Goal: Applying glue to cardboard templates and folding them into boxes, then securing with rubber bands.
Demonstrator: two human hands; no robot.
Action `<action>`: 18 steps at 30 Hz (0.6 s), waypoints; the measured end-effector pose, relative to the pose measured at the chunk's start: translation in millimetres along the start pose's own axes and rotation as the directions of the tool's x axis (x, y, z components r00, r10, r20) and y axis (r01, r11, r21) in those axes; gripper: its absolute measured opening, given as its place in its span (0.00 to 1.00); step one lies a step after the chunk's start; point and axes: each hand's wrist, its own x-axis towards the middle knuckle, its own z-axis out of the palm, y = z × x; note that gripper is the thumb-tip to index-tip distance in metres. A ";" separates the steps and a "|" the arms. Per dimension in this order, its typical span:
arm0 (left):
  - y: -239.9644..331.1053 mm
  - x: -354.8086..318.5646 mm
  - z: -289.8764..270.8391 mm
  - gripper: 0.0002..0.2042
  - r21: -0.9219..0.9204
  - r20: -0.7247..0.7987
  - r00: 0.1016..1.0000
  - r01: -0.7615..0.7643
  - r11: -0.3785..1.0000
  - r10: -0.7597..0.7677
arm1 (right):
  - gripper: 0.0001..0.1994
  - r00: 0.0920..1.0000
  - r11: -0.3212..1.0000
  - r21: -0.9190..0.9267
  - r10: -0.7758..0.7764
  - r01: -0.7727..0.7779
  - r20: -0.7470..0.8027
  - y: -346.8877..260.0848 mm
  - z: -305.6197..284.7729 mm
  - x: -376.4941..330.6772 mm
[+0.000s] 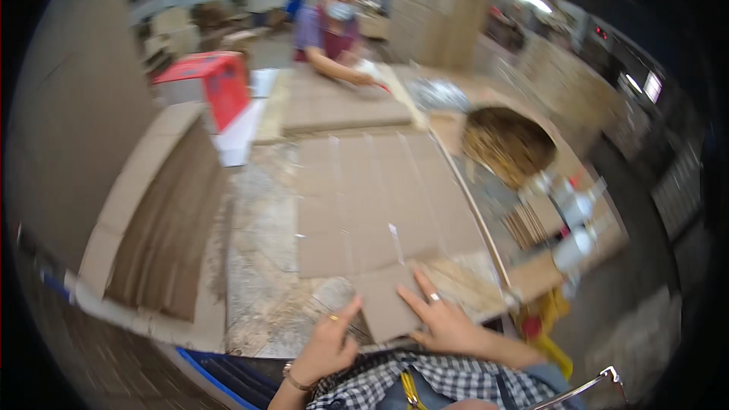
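In front of me a large flat brown cardboard sheet (372, 190) lies on the table, with several thin pale lines across it. Overlapping or joined to its near edge, I cannot tell which, is a narrower cardboard piece (382, 300). My right hand (448, 325), wearing a ring, rests on the right side of this piece with its fingers spread. At the left edge of the piece is my left hand (328, 343), its index finger stretched out and nothing seen in it. Motion blurs the picture.
Across the table a masked person (334, 38) works over a cardboard stack (342, 99). On the left stands a cardboard box (163, 220) holding sheets; a red box (220, 80) sits behind it. To the right are a round container (509, 140), small cardboard pieces (535, 220) and white bottles (573, 247).
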 end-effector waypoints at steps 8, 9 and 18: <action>4.9 -3.4 10.4 0.32 0.016 -0.074 0.991 0.117 0.993 -0.115 | 0.13 0.678 0.913 0.402 0.338 -0.068 -0.653 147.2 -70.8 30.0; 7.0 -2.9 10.7 0.30 -0.001 -0.084 0.987 0.140 0.990 -0.140 | 0.12 0.610 0.797 0.592 0.531 -0.123 -0.589 179.6 -79.9 41.3; 15.1 -2.8 14.9 0.24 -0.054 -0.170 0.956 0.232 0.971 -0.238 | 0.14 0.307 0.447 0.125 0.765 -0.886 -0.566 382.5 -109.8 160.7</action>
